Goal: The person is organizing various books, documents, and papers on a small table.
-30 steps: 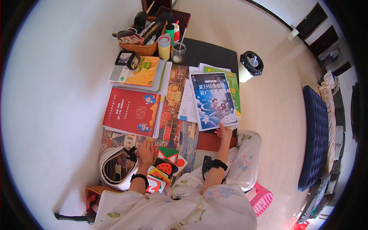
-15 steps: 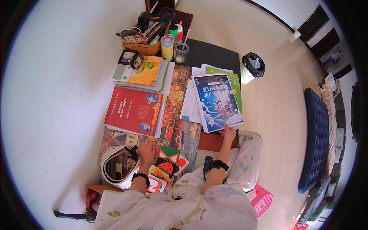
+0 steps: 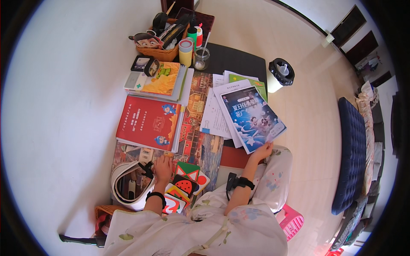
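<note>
My right hand (image 3: 260, 152) pinches the lower right edge of a blue booklet (image 3: 254, 121) with a space picture on its cover. The booklet lies tilted over white printed sheets (image 3: 213, 113) and a green book (image 3: 261, 87) that shows behind it. On the table, my left hand (image 3: 163, 168) rests with fingers stretched out and nothing in it. Just left of it stands a white rounded band-shaped case (image 3: 119, 181) with a black strap. Colourful picture cards (image 3: 185, 185) lie to its right, and a red booklet (image 3: 147, 121) tops a stack beyond it.
At the far left are a wicker basket (image 3: 168, 53) of odds and ends, a yellow bottle (image 3: 185, 53) and a glass jar (image 3: 200, 59) with a straw. A bin (image 3: 279, 77) with a black rim stands right of the table. A pink stool (image 3: 292, 222) is beside my leg.
My right hand has moved right and slightly nearer, swinging the blue booklet's lower end rightward. More of the white sheets beneath shows. My left hand has stayed in place.
</note>
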The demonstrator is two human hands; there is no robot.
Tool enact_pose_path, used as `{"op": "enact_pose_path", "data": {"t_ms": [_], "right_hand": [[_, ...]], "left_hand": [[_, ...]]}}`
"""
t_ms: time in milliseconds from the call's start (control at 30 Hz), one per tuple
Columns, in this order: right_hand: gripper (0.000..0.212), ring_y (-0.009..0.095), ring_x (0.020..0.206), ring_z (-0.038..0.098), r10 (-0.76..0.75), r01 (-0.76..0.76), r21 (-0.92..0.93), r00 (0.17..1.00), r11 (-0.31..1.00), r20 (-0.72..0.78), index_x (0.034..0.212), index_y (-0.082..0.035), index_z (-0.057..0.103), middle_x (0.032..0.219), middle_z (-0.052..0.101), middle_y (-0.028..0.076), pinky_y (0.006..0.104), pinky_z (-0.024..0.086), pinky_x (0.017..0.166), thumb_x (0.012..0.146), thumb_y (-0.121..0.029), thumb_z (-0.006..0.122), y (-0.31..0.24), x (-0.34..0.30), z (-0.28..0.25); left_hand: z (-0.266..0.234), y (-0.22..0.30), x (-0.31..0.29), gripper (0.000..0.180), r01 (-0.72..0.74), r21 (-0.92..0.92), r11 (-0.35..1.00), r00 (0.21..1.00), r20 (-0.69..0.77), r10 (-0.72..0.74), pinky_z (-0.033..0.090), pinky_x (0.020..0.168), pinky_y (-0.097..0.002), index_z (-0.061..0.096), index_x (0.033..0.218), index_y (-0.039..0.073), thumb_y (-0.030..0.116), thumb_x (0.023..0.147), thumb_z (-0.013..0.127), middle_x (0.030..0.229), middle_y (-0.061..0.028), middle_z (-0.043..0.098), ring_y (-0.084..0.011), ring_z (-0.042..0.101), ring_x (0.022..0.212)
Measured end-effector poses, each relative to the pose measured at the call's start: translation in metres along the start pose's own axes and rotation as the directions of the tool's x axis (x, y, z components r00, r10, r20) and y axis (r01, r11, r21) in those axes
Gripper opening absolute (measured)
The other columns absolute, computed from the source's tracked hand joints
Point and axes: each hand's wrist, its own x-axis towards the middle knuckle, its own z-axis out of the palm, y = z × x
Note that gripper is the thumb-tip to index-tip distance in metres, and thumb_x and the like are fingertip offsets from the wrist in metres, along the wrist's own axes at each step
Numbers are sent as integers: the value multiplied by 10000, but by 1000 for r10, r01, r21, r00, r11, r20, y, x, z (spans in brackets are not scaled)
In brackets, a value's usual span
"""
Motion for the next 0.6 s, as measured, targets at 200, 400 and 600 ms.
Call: {"op": "enact_pose_path", "data": {"t_ms": [200,400,600], "right_hand": [[353,198,888,501,382,-298,470,919,831,-94,1167,32,423,1074,506,124,283,417,715,857,-135,437,-7,-2,1],[335,149,799,487,491,-391,549,870,739,-41,1140,-7,423,994,503,77,235,380,616,849,-170,463,-16,-9,4],[295,145,787,502,343,-394,566,918,724,201,1131,-22,418,938,515,60,252,412,634,850,-104,455,26,8,12]], "left_hand": [[-1,-1,0,99,5,-6,1000,1000,-4,-5,349,693,-376,491,758,69,164,783,500,757,-85,467,-260,462,746],[-1,-4,-1,96,6,-2,1000,1000,-9,-6,349,696,-374,494,760,70,163,782,501,756,-84,467,-259,462,742],[-1,6,2,96,-4,-47,999,1000,6,4,346,702,-376,500,769,72,167,786,498,758,-82,469,-261,464,748]]}}
